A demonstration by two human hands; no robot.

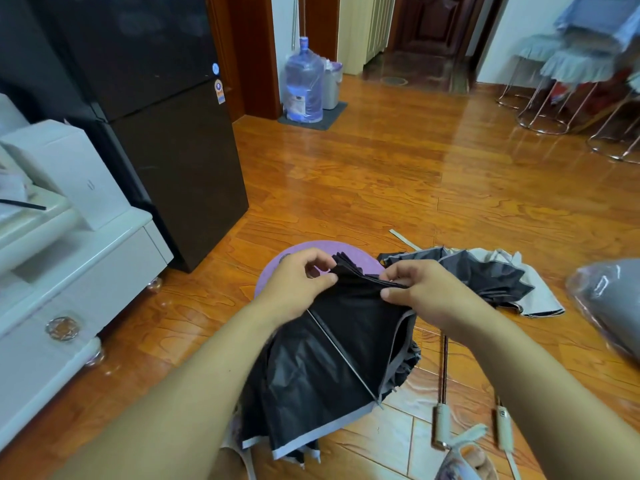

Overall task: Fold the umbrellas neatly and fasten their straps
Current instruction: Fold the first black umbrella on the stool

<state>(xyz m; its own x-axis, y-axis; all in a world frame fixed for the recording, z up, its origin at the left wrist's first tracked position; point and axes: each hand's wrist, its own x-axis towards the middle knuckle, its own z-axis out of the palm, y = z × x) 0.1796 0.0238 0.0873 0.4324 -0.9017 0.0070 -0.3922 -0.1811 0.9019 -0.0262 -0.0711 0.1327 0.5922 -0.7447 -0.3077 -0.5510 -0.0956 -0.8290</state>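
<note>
Glossy wooden floor (pixel 398 174) spreads past a black fridge (pixel 166 140), its top cut off. Over it, the left hand (pixel 298 285) and right hand (pixel 422 292) each pinch the gathered folds of a black umbrella (pixel 332 358) (its handle hidden beneath the forearms). Just beside it, a second umbrella (pixel 485 278) lies crumpled on the floor.

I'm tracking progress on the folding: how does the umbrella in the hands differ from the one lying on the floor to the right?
The held umbrella is pinched at its gathered panel edges by the left hand and right hand; the floor umbrella is untouched. The held one shows mostly its black side, while the floor one also shows pale grey fabric. Both are unfastened, with dark canopies and light trim.
</note>
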